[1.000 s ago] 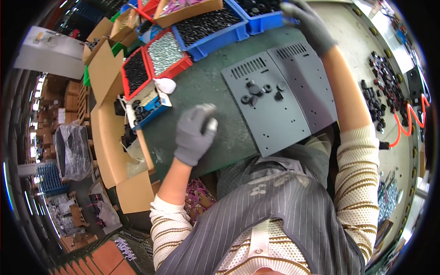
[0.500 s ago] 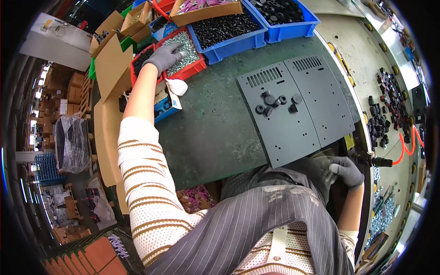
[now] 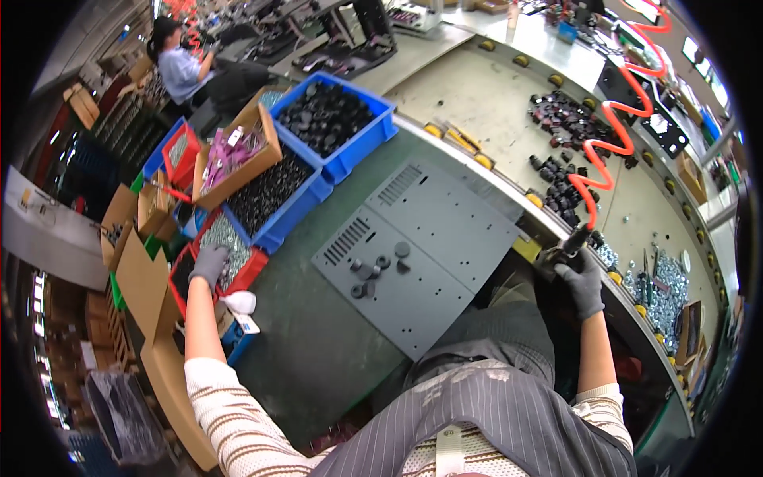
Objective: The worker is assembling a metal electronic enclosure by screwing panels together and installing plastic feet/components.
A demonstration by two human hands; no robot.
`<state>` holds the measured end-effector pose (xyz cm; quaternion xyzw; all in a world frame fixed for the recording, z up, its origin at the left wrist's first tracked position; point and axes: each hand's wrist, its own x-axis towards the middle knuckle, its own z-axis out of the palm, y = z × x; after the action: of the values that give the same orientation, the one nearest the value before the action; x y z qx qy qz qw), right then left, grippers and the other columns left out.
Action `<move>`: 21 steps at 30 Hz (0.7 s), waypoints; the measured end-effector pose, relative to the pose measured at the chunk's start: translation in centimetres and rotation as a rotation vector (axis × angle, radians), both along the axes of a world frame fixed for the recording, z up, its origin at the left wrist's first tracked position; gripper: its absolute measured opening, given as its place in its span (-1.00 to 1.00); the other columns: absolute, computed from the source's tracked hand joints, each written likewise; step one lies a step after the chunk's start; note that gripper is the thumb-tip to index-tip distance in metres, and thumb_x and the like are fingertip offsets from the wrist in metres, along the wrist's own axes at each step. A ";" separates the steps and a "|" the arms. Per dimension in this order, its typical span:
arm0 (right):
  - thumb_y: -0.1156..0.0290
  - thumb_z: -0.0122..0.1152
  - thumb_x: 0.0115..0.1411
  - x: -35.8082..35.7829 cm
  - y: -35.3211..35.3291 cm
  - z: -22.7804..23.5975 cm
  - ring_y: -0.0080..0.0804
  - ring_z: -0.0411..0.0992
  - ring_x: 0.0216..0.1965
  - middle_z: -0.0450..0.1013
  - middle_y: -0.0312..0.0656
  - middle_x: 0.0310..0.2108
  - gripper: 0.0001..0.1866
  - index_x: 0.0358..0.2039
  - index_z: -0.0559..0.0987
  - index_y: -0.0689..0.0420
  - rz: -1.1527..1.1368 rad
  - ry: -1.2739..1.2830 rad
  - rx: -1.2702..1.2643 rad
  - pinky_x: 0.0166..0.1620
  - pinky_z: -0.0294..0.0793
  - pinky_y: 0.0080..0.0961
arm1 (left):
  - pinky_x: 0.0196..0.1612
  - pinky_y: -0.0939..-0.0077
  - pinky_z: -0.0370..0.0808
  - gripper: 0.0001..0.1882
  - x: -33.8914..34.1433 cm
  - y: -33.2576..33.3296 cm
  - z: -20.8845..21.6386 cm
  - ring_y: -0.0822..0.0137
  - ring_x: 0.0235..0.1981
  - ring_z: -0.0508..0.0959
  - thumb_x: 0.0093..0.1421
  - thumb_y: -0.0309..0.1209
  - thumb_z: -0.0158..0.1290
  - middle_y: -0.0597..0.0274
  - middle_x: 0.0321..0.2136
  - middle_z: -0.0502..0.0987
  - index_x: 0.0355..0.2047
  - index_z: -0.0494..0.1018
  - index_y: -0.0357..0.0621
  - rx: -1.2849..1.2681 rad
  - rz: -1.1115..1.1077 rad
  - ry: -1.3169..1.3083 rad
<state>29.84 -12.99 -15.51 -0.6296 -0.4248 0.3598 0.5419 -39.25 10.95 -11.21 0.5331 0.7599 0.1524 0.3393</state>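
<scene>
My left hand (image 3: 209, 266), in a grey glove, is at the red bin of small silver screws (image 3: 230, 246). Its fingers are drawn together on the screws, and what lies between them is hidden. At the right table edge my gloved right hand (image 3: 582, 285) is closed around a dark air tool (image 3: 555, 257) on a coiled orange hose (image 3: 602, 171). Two grey metal panels with slots and holes lie side by side before me, the left panel (image 3: 381, 306) and the right panel (image 3: 453, 219). Several black round caps (image 3: 366, 272) rest on the left one.
Blue bins of black caps (image 3: 326, 119) and black screws (image 3: 270, 195) stand beyond the red bin, with a cardboard box of purple parts (image 3: 234, 155). A roller-edged bench (image 3: 493, 103) at right holds black parts and silver hardware. Another person (image 3: 181, 67) sits far left.
My view has swung up and to the right. My right hand has gone from beside my lap out to the air tool. My left hand stays at the screw bin, its fingers closer together.
</scene>
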 end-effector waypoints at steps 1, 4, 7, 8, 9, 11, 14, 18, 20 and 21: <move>0.59 0.25 -0.08 0.2 0.1 -0.2 -0.58 0.41 -0.19 0.44 -0.30 -0.24 -0.51 -0.05 0.43 0.24 0.027 -0.020 -0.006 -0.08 0.40 -0.60 | -0.57 0.45 0.47 -0.69 -0.9 0.3 -0.1 0.32 -0.61 0.48 0.05 -0.35 -0.06 0.11 -0.44 0.50 -0.20 0.43 -0.21 0.019 -0.017 -0.003; 0.60 0.31 -0.13 0.6 0.2 0.6 -0.60 0.41 -0.22 0.45 -0.32 -0.25 -0.50 -0.09 0.45 0.23 0.055 -0.015 -0.037 -0.10 0.41 -0.60 | -0.64 0.68 0.41 -0.82 -1.7 0.7 -0.3 0.44 -0.58 0.42 0.09 -0.39 -0.09 0.30 -0.53 0.42 -0.30 0.43 -0.09 0.018 0.517 -0.877; 0.62 0.31 -0.11 0.9 0.4 0.4 -0.59 0.43 -0.26 0.47 -0.33 -0.29 -0.58 -0.16 0.49 0.22 0.087 0.006 -0.155 -0.12 0.43 -0.59 | -0.65 0.74 0.37 -0.84 1.9 -0.2 1.9 0.47 -0.56 0.41 0.13 -0.36 -0.05 0.30 -0.50 0.42 -0.28 0.42 -0.06 0.126 0.662 -1.028; 0.62 0.31 -0.11 0.9 0.4 0.4 -0.59 0.43 -0.26 0.47 -0.33 -0.29 -0.58 -0.16 0.49 0.22 0.095 0.011 -0.149 -0.12 0.43 -0.59 | -0.64 0.74 0.38 -0.84 -0.1 -0.3 1.1 0.49 -0.56 0.41 0.15 -0.36 -0.05 0.31 -0.49 0.43 -0.25 0.42 -0.05 0.146 0.620 -1.112; 0.63 0.30 -0.11 1.0 0.4 0.1 -0.59 0.43 -0.27 0.47 -0.33 -0.30 -0.58 -0.15 0.49 0.22 0.086 0.024 -0.145 -0.12 0.43 -0.58 | -0.63 0.73 0.38 -0.84 -1.6 -0.2 0.5 0.51 -0.56 0.40 0.18 -0.36 -0.04 0.31 -0.47 0.43 -0.23 0.42 -0.03 0.162 0.572 -1.196; 0.63 0.29 -0.11 1.3 0.3 -0.7 -0.58 0.43 -0.27 0.48 -0.34 -0.31 -0.57 -0.14 0.49 0.22 0.070 0.037 -0.144 -0.12 0.43 -0.57 | -0.63 0.74 0.37 -0.83 -2.3 0.0 0.5 0.53 -0.55 0.40 0.20 -0.38 -0.06 0.33 -0.46 0.43 -0.19 0.42 -0.04 0.094 0.568 -1.350; 0.64 0.27 -0.10 1.9 -0.3 -1.9 -0.56 0.43 -0.24 0.48 -0.32 -0.28 -0.56 -0.12 0.48 0.23 0.036 0.103 -0.113 -0.09 0.42 -0.56 | -0.61 0.77 0.38 -0.77 -1.7 0.2 0.9 0.58 -0.56 0.38 0.22 -0.47 -0.09 0.37 -0.46 0.42 -0.10 0.39 -0.09 0.075 0.609 -1.478; 0.67 0.24 -0.08 2.1 -0.5 -2.8 -0.54 0.43 -0.18 0.47 -0.31 -0.24 -0.53 -0.07 0.45 0.24 0.047 0.071 -0.073 -0.03 0.39 -0.56 | -0.65 0.78 0.36 -0.85 -2.2 -0.3 1.3 0.59 -0.59 0.37 0.22 -0.47 -0.07 0.34 -0.50 0.41 -0.23 0.42 -0.20 0.200 0.631 -1.638; 0.68 0.24 -0.08 1.6 -0.2 -3.3 -0.54 0.43 -0.19 0.47 -0.30 -0.24 -0.52 -0.06 0.45 0.25 0.028 0.128 -0.031 -0.03 0.39 -0.56 | -0.73 0.82 0.29 -0.91 -4.9 -0.5 0.5 0.60 -0.63 0.35 0.22 -0.47 -0.07 0.34 -0.56 0.39 -0.37 0.42 -0.21 0.259 0.473 -1.758; 0.67 0.24 -0.08 1.2 0.0 -3.4 -0.55 0.43 -0.19 0.47 -0.30 -0.23 -0.50 -0.04 0.45 0.25 0.014 0.119 0.014 -0.04 0.39 -0.57 | -0.78 0.84 0.21 -0.87 -3.9 -0.9 1.8 0.61 -0.71 0.29 0.22 -0.43 -0.06 0.35 -0.61 0.35 -0.44 0.37 -0.21 0.332 0.581 -1.697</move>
<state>31.01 -13.01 -18.87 -0.6004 -0.3989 0.3975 0.5678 -43.13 10.09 -9.42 0.0716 0.3277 0.6804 0.6516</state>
